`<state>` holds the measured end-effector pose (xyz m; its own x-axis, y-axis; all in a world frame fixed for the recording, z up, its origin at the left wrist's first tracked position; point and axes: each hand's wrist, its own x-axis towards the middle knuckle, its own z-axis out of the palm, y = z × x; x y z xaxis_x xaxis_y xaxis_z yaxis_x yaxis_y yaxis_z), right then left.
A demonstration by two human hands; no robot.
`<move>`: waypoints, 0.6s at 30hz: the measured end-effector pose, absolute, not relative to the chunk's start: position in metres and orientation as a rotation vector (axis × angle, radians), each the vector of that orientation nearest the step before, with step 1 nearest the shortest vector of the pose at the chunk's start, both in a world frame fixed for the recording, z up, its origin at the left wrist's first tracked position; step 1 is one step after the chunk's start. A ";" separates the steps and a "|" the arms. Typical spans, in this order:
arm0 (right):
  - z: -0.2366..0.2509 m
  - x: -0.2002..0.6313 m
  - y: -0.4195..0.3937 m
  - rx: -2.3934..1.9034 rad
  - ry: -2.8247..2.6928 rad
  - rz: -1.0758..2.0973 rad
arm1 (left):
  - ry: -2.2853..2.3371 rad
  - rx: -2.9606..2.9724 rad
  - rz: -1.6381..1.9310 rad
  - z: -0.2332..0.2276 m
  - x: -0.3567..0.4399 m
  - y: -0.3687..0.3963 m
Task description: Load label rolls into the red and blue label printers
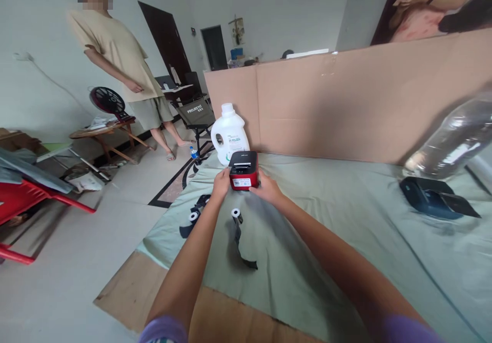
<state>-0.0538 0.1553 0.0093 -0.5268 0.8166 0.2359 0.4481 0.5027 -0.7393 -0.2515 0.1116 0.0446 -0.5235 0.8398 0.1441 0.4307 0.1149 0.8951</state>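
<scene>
Presently both hands are on the red label printer, which sits on the pale green cloth at the far side of the work surface, just in front of the white detergent jug. The left hand is closed against the printer's left side, and the right hand against its right side and front corner; the printer is gripped between them and appears to rest on the cloth rather than hang in the air.

Judged step: seating or steadying the printer before work on its paper. Any next move would call for one hand to hold the body firm while the other comes free.

Both arms are stretched well forward, nearly straight, converging on the printer, with purple sleeves at the near edge of view.

Just nearer than the printer lies a small white paper roll with a dark strip trailing from it. Left of the printer, at the cloth's edge, lies a second roll among dark pieces. Well to the right of the printer lie a dark blue device and a clear plastic bottle. Behind the printer stands a brown cardboard panel. Far left of it a person in beige stands idle.
</scene>
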 end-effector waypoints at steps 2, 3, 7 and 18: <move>0.007 -0.016 0.137 -1.191 -2.210 0.675 | 1.969 1.312 1.488 0.050 -0.247 0.091; 0.004 0.010 0.127 -1.226 -2.246 0.603 | 1.933 1.391 1.537 0.055 -0.242 0.077; -0.007 0.146 0.081 -1.489 -2.255 0.349 | 1.675 1.918 1.446 0.074 -0.201 0.012; -0.011 0.363 0.066 -2.442 -1.241 -0.032 | 0.889 2.670 0.307 0.021 0.015 -0.050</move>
